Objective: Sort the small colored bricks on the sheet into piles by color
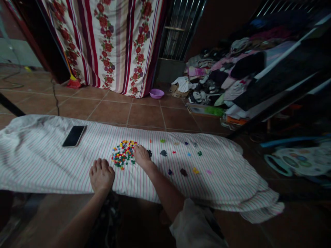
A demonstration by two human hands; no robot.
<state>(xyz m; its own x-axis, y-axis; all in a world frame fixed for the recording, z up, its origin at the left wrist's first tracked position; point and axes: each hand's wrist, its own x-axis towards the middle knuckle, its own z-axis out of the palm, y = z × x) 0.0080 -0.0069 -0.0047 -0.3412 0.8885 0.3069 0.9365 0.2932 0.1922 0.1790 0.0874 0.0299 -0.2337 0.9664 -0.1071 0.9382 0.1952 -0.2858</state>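
Note:
A mixed pile of small coloured beads [124, 153] lies on the striped cloth [222, 165], which covers a long surface before me. My right hand [141, 155] is at the pile's right edge, its fingers drawn together and pointing down. Whatever is between those fingertips is hidden. My left hand [101, 175] rests palm down on the cloth, left of the pile, holding nothing. Right of the pile sit several small one-colour groups, among them grey beads [163, 153], brown beads [183, 172], yellow beads [196, 170] and light green beads [162, 140]. Black beads [149, 153] show partly behind my right hand.
A phone [74, 136] lies on the cloth at the left. Beyond the tiled floor [144, 112] hangs a flowered curtain [116, 44], with a purple basin [157, 93] beside it. Heaped clothes [222, 74] fill the back right. A dark metal bar crosses at the right.

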